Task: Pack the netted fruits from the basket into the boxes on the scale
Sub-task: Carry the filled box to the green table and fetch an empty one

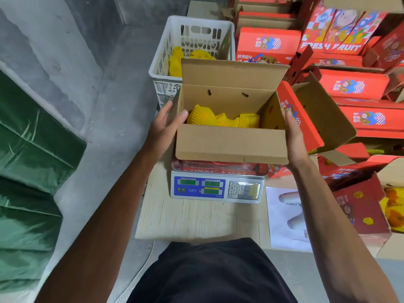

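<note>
"FRESH FRUIT" stood in white on a red box (330,47) at the back, the scale (218,189) showed keypad digits 0 to 9, its green readouts too blurred to read.

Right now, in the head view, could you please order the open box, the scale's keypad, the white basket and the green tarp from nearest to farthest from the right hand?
1. Open box: the right hand rests against its right side.
2. Scale's keypad: just below and to the left of the hand.
3. White basket: behind the box, up and to the left.
4. Green tarp: far left edge.
</note>
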Available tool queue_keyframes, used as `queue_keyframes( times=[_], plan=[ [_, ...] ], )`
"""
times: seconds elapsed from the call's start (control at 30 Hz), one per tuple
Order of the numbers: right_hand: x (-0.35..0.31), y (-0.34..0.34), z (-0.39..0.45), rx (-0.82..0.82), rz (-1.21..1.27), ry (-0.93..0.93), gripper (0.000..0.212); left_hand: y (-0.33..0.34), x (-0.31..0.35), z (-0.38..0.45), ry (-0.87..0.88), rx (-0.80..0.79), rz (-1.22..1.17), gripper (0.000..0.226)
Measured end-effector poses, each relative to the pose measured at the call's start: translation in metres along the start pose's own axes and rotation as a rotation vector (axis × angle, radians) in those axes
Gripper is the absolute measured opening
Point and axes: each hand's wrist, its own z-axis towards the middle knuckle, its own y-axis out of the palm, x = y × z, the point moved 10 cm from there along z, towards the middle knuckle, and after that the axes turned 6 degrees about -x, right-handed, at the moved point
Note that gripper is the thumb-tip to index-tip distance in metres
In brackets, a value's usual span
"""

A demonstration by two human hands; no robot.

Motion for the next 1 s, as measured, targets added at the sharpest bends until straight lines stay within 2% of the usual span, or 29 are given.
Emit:
queue_keyframes(
  times=[0.2, 0.3, 0.37, 0.67, 0.87, 1.0],
  plan=[
    [0.007, -0.022, -0.005, 0.103, 0.11, -0.024, 0.062, -0.029, -0.013, -0.013, -0.058, 0.239, -0.325, 0.071],
    [0.017, -0.034, -0.012, 0.171, 0.22, -0.03, 0.063, -0.027, -0.028, -0.017, -0.109, 0.231, -0.512, 0.056],
    [0.024, -0.036, -0.017, 0.184, 0.268, -0.025, 0.063, -0.022, -0.034, -0.021, -0.137, 0.212, -0.571, 0.057],
    [0.035, -0.032, -0.024, 0.133, 0.305, -0.021, 0.076, -0.01, -0.038, -0.031, -0.153, 0.178, -0.603, 0.068],
    [0.035, -0.029, -0.027, 0.139, 0.28, -0.009, 0.061, -0.009, -0.033, -0.032, -0.147, 0.18, -0.594, 0.075],
    [0.038, -0.029, -0.025, 0.141, 0.289, 0.012, 0.065, -0.006, -0.033, -0.033, -0.151, 0.174, -0.603, 0.068]
  ],
)
